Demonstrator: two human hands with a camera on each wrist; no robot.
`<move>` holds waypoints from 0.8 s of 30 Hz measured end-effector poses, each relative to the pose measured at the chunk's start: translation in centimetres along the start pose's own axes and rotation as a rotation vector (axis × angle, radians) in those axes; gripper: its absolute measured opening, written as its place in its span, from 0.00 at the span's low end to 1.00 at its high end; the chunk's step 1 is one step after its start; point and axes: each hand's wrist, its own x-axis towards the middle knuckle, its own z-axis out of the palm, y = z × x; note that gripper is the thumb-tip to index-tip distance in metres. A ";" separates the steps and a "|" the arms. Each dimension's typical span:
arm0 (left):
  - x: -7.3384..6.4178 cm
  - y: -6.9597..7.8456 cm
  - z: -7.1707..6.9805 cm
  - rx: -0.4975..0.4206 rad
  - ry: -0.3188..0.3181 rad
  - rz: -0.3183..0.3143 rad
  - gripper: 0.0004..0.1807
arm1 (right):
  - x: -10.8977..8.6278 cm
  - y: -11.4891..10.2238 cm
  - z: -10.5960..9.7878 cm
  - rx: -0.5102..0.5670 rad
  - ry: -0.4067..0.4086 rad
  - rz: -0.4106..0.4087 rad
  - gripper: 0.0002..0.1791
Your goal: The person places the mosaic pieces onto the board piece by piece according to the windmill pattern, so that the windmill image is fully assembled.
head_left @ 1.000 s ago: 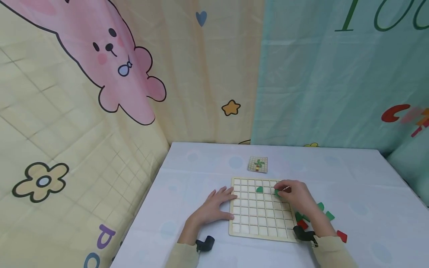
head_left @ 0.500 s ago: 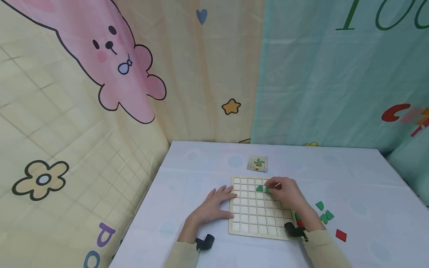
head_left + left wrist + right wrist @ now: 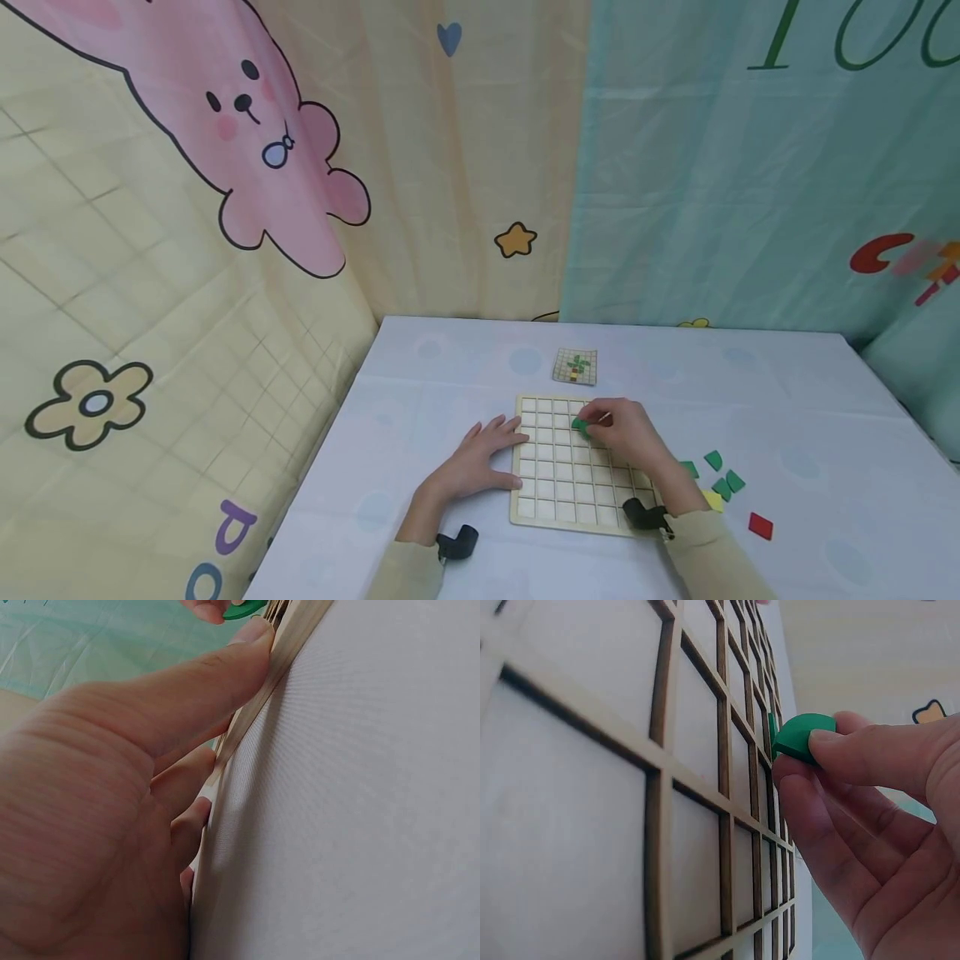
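Note:
A wooden grid board [image 3: 555, 487] with white square cells lies on the table. My right hand [image 3: 626, 433] pinches a green rounded tile [image 3: 804, 736] between thumb and fingers, just above the board's upper cells. In the right wrist view, a second green tile [image 3: 772, 736] sits in a cell right behind the held one. My left hand [image 3: 480, 458] rests at the board's left edge with fingers spread. The left wrist view shows its thumb [image 3: 210, 690] and fingertips touching the board's wooden side [image 3: 281, 667].
A small pattern card [image 3: 575, 367] lies beyond the board. To the right are several loose green tiles [image 3: 713, 460], a yellow tile [image 3: 714, 500] partly behind the right arm, and a red tile [image 3: 761, 526]. Printed curtains stand behind the table.
My right hand has moved left across the board with its green tile, up to the one in the grid. A yellow tile has come into view beside the arm. The left hand stays put.

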 end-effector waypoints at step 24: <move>0.0 -0.2 0.0 -0.014 -0.003 0.011 0.41 | -0.1 -0.3 0.6 -0.076 -0.038 -0.019 0.10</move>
